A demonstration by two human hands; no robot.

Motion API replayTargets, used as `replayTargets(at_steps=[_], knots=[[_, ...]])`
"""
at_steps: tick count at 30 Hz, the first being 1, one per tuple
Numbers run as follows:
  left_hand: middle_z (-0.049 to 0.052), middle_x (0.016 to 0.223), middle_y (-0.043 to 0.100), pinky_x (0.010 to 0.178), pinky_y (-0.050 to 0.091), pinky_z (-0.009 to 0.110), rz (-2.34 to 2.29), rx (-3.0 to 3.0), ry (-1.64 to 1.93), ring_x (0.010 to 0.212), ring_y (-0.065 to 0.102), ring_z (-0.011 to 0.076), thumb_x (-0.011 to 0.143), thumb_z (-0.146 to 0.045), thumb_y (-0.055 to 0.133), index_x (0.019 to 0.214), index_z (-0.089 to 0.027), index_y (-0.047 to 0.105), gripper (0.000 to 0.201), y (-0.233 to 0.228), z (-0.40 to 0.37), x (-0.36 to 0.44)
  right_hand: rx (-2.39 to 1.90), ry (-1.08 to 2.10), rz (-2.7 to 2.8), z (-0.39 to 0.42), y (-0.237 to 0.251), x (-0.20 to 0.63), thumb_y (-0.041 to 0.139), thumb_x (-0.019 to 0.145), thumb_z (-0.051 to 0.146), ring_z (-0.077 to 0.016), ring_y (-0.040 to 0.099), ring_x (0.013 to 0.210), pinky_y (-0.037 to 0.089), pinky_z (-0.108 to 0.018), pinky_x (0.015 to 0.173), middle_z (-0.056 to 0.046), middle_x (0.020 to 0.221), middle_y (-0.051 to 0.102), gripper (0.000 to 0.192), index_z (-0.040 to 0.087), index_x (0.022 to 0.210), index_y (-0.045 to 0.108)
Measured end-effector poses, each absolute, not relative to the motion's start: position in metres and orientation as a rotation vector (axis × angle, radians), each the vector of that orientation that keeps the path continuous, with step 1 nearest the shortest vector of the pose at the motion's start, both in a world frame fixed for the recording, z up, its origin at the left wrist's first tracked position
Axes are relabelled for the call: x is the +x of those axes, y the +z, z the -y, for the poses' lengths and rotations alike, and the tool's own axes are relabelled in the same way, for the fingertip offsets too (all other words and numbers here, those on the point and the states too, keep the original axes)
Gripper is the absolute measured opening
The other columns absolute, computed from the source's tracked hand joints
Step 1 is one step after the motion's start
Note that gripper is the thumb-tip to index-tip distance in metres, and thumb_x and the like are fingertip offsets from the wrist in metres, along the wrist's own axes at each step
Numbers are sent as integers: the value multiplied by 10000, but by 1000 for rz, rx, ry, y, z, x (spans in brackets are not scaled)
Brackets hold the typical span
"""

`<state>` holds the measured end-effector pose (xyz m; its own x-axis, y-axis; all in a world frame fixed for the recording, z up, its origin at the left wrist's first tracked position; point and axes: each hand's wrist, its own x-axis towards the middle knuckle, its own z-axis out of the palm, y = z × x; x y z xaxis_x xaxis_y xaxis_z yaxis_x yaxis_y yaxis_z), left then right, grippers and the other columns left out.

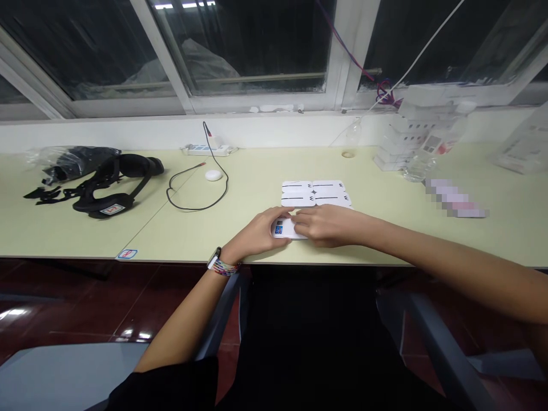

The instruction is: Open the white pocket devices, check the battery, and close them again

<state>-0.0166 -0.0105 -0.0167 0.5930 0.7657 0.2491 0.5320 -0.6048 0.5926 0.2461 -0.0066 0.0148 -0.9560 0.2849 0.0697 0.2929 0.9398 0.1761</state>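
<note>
A flat white rectangular card-like piece (287, 228) with small blue and brown printed marks lies near the table's front edge. My left hand (262, 231) curves around its left end, thumb on the near side and fingers on the far side. On its right part rest the bent, closed fingers of my right hand (319, 224), which cover that end. Whether it is one piece or a stack, I cannot tell. Just beyond my hands, several white rounded cards (297, 193) with black lines and letter-like marks lie in two rows, close together.
A black headset (113, 185) and a clear bag of black parts (81, 160) lie left. A black cable (197, 209) loops around a white round case (213, 175) near a power strip (209, 150). White boxes (396, 140) and a clear bottle (428, 151) stand right.
</note>
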Motion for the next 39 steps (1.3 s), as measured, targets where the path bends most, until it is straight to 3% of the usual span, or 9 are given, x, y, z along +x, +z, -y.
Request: replayTargets(at_steps=[3,9,18,21,23,26,29,35,39], knots=[[112,1521,693,1206,538,505,-1023,2378,657,1384,677,326,857,-265,813,1622,-286,547,810,-18,10,-17,-512,-523,3141,13,16,239,469,1046,13,-250,677,865,480,-361,640,-139,1036,752,259,142,1100,686],[88,1420,730,1175,541,495,-940,2396,666,1325,695,302,902,-270,757,1784,-338,299,996,-20,9,-19,-461,-669,3124,18,13,237,439,1033,-17,-246,666,823,425,-360,602,-140,1013,748,272,131,1113,652],[110,1398,717,1171,530,500,-943,2406,647,1311,680,304,899,-259,740,1782,-313,327,976,-18,9,-18,-465,-638,3136,15,15,235,445,1025,-8,-246,669,803,422,-358,604,-128,975,754,270,140,1109,655],[91,1385,720,1165,533,498,-917,2376,672,1296,687,299,909,-257,741,1800,-368,255,1021,-15,11,-16,-532,-517,3127,17,18,235,497,996,16,-256,674,841,461,-367,639,-148,1049,756,260,129,1158,665],[82,1396,719,1161,536,499,-901,2340,680,1293,688,302,916,-255,747,1812,-400,172,1074,-14,13,-15,-632,-348,3067,19,17,236,611,980,132,-286,684,919,498,-380,674,-175,1143,745,264,116,1237,666],[88,1465,693,1152,547,497,-908,2301,687,1311,674,317,918,-263,765,1817,-408,113,1120,-15,13,-15,-851,-61,2871,19,12,237,718,965,324,-324,684,1020,536,-391,730,-195,1206,729,519,115,1429,617],[95,1548,641,1170,541,495,-933,2296,697,1354,653,326,920,-273,778,1816,-402,130,1114,-19,12,-18,-995,169,2723,17,7,236,733,974,332,-330,691,1058,550,-391,779,-170,1179,735,633,168,1559,558],[113,1708,487,1295,434,517,-980,2314,692,1553,509,353,928,-359,812,1816,-396,137,1115,-23,10,-22,-967,268,2599,11,17,240,747,959,328,-341,676,1157,555,-417,877,-170,1261,717,410,180,1335,681],[147,1686,490,1216,516,508,-992,2208,723,1468,595,346,899,-380,850,1817,-387,-14,1261,-27,9,-23,-962,-28,2586,-1,23,264,566,1043,277,-300,676,966,503,-403,797,-156,1078,742,182,176,1086,710]])
